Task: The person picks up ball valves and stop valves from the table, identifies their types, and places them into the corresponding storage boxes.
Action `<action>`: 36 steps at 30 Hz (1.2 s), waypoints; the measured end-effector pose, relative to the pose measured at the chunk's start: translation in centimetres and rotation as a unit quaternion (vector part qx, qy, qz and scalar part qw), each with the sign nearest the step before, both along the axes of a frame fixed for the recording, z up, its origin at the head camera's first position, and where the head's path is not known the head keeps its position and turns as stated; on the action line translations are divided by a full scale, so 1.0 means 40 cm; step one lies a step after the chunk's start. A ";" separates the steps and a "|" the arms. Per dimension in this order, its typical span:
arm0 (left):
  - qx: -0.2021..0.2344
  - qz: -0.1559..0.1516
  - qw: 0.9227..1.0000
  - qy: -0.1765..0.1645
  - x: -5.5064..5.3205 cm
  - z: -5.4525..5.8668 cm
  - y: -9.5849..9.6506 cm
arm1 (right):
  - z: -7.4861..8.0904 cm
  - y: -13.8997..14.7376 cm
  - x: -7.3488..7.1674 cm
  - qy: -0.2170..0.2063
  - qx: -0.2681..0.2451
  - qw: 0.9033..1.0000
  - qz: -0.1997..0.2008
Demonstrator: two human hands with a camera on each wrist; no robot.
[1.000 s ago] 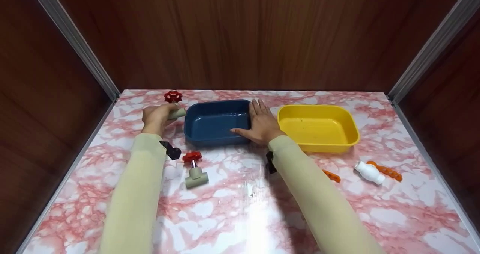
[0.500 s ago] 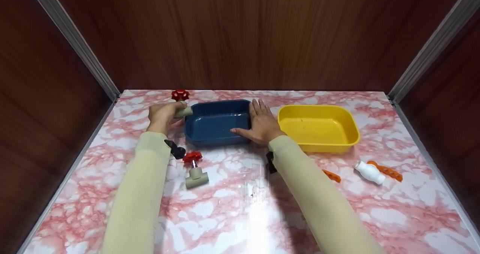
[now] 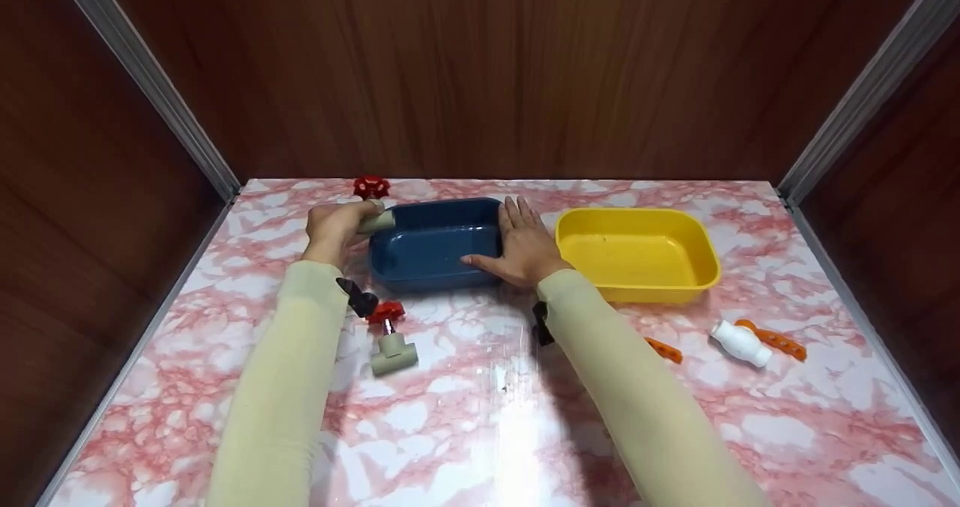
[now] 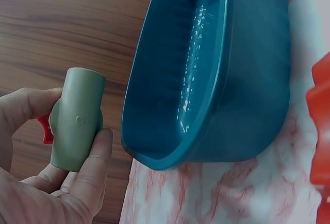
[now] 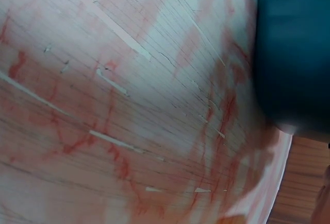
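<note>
My left hand [image 3: 334,229] grips a grey-green pipe valve [image 4: 78,121] with a red handwheel [image 3: 371,187], thumb on one side and fingers on the other. In the head view the valve's pipe end overlaps the left rim of a blue bin [image 3: 435,278]. My right hand [image 3: 529,246] lies with straight fingers along the bin's right rim, thumb stretched over its front side. A second valve of the same kind [image 3: 393,353], with a red wheel, lies on the table in front of the bin. The right wrist view shows mostly tabletop and the bin's side.
To the right stands a yellow bin [image 3: 637,293]. Nearer the right edge lie a white valve body [image 3: 741,343] with an orange handle [image 3: 780,342]. Another orange piece [image 3: 664,349] shows partly behind the right sleeve. Wooden panels [image 3: 480,72] close off the back and sides.
My left hand has moved right and slightly back with the valve, bringing its pipe end from beside the blue bin to over its left rim. The right hand has stayed in place.
</note>
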State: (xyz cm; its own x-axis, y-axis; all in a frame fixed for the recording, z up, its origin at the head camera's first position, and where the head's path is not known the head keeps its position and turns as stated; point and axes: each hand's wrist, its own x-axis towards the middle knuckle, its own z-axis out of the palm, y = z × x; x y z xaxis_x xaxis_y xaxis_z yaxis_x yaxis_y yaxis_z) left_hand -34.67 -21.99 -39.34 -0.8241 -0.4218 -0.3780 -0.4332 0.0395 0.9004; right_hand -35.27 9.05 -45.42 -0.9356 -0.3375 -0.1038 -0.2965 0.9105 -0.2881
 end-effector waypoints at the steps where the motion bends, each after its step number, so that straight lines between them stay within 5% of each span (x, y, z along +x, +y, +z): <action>1: -0.001 0.001 1.000 0.001 -0.001 0.000 0.002 | 0.001 0.000 0.000 0.000 -0.001 1.000 0.000; 14: -0.029 -0.008 0.999 -0.027 -0.002 0.003 0.023 | 0.002 0.002 0.001 -0.005 -0.003 1.000 -0.003; 22: 0.001 -0.029 0.999 0.026 0.007 -0.002 0.040 | 0.004 0.002 -0.003 -0.006 0.003 1.000 0.003; 29: 0.015 -0.031 0.999 0.009 0.012 -0.002 0.052 | 0.004 0.003 0.000 -0.010 -0.001 1.000 0.002; 36: 0.039 -0.023 0.998 0.032 0.012 -0.008 0.064 | 0.005 0.005 0.007 -0.007 0.000 1.000 -0.003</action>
State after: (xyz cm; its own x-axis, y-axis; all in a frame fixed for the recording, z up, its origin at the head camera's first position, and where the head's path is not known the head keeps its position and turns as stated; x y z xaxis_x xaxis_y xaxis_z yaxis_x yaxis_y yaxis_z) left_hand -34.20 -19.42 -39.65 -0.8652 -0.3545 -0.3546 -0.3744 -0.0138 0.9272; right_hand -35.00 9.24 -45.21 -0.9357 -0.3326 -0.1173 -0.2873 0.9118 -0.2932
